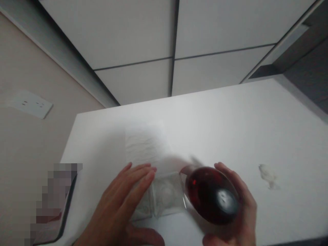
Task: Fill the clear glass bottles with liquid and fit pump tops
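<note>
My right hand (243,205) is curled around the side of a dark red, rounded bottle (205,191) with a shiny black top, tilted toward me. Just left of it stand two clear square containers (169,194) side by side; nothing can be made out inside them. My left hand (123,201) reaches over the left container with its fingers stretched out and the thumb apart, covering part of it. Whether the left fingers touch the container, I cannot tell. The bottle's lower end lies close to the right container.
A white, wrinkled sheet (146,143) lies behind the containers on the white table (217,130). A small crumpled translucent scrap (268,176) is at the right. A dark-edged, partly pixelated object (66,208) stands at the left edge. White cabinet doors (133,34) rise behind.
</note>
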Action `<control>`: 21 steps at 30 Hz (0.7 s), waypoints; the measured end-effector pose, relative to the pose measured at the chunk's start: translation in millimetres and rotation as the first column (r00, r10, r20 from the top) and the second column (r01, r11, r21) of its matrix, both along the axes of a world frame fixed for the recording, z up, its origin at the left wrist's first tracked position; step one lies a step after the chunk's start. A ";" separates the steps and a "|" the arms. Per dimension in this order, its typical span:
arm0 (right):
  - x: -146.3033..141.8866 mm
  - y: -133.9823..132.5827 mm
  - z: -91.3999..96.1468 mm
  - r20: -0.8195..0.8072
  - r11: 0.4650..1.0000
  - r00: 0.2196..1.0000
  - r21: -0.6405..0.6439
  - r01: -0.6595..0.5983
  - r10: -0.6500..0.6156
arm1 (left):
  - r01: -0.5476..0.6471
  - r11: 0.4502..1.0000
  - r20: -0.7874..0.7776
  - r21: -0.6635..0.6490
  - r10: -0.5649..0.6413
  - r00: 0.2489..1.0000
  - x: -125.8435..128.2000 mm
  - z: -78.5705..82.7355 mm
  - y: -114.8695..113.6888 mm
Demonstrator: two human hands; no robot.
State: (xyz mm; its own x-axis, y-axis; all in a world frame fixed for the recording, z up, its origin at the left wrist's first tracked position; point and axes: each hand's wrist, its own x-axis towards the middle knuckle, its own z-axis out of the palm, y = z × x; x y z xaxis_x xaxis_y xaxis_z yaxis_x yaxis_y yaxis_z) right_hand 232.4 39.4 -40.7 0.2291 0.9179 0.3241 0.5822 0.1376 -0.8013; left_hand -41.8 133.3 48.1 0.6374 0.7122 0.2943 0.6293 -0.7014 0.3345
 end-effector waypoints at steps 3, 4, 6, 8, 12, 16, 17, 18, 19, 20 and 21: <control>27.5 -1.0 16.8 0.062 0.992 0.992 0.068 0.108 -0.112 | -0.065 0.998 0.141 0.027 0.060 0.988 -1.5 2.5 -0.7; 41.5 -2.3 17.8 0.142 0.986 0.976 0.062 0.156 -0.163 | -0.081 0.997 0.198 0.017 0.076 0.977 -3.2 1.3 -0.2; 70.7 -5.5 12.0 0.289 0.974 0.931 0.088 0.207 -0.224 | -0.098 0.995 0.317 -0.002 0.094 0.944 -6.8 -2.9 2.7; 92.8 -8.3 -1.2 0.398 0.966 0.880 0.093 0.242 -0.259 | -0.103 0.995 0.381 -0.021 0.103 0.919 -9.1 -7.1 6.7; 100.0 -9.2 -27.9 0.527 0.974 0.821 0.073 0.215 -0.221 | -0.091 0.970 0.409 -0.226 0.179 0.895 -10.5 -7.9 7.0; 89.7 -7.2 -35.0 0.526 0.976 0.822 0.121 0.180 -0.217 | -0.008 0.933 0.376 -0.359 0.153 0.914 -11.8 -7.2 -11.0; 87.7 -7.3 -33.2 0.517 0.978 0.830 0.130 0.166 -0.210 | -0.015 0.931 0.351 -0.365 0.152 0.924 -12.0 -9.1 -17.2; 84.8 -8.0 -29.9 0.506 0.977 0.836 0.147 0.156 -0.210 | -0.026 0.931 0.332 -0.365 0.156 0.930 -12.0 -12.0 -23.4; 79.9 -9.8 -24.9 0.488 0.971 0.843 0.180 0.155 -0.225 | -0.033 0.930 0.324 -0.366 0.161 0.932 -12.1 -15.6 -29.3; 72.0 -12.7 -18.4 0.460 0.961 0.852 0.227 0.159 -0.250 | -0.035 0.928 0.331 -0.371 0.167 0.929 -12.0 -19.6 -34.4; 60.4 -16.6 -10.7 0.420 0.946 0.865 0.280 0.163 -0.273 | -0.034 0.924 0.346 -0.380 0.176 0.922 -12.0 -23.6 -38.7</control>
State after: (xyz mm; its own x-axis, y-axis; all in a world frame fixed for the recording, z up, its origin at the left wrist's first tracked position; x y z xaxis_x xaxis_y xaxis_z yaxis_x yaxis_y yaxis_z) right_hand 292.8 22.8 -51.4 0.1943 0.7496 0.6327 0.9060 0.1101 -0.4086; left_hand -53.8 94.6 24.5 0.4496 0.8701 0.2020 0.4747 -0.4243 0.7711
